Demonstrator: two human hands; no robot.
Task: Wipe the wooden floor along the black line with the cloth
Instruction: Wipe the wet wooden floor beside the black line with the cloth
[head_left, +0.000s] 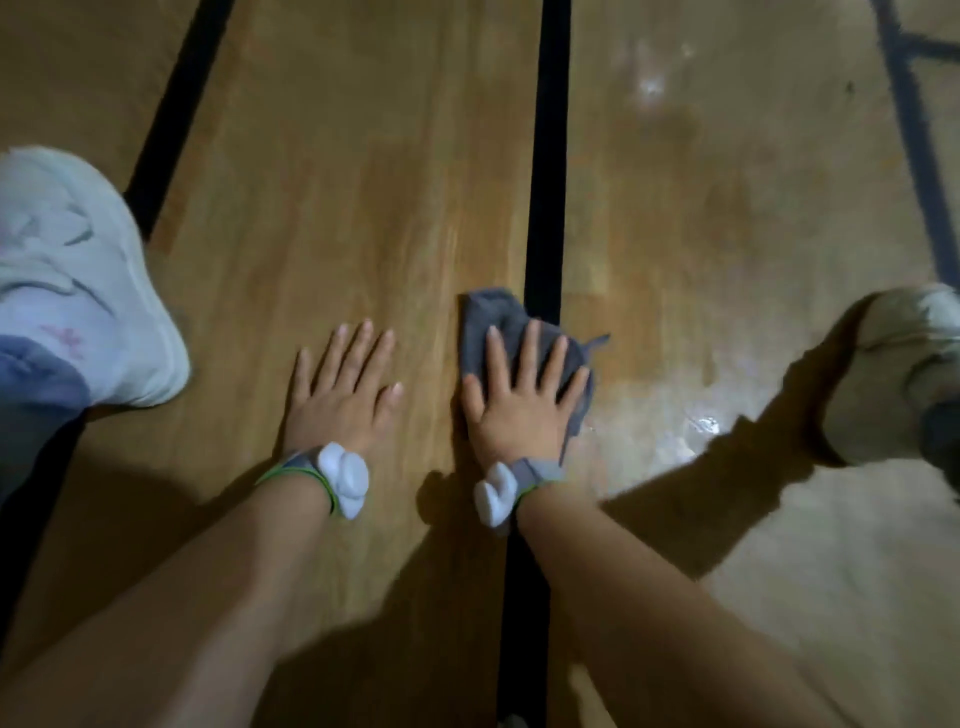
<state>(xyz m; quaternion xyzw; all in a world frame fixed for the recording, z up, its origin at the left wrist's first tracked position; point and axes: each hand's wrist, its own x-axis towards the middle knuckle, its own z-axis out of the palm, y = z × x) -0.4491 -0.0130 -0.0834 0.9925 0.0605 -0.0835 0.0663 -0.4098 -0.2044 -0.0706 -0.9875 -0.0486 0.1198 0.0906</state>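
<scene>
Wiping is under way: right hand (519, 405), fingers spread flat, presses the grey cloth (498, 322) on the black line (545, 182) of the wooden floor (337, 182), left hand (343, 395) braced flat beside; next, likely pushing it forward along the line.

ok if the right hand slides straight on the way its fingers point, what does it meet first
Nothing, as far as the picture shows. The right hand, flat on the cloth, points along the black line, and only bare floor lies ahead.
</scene>
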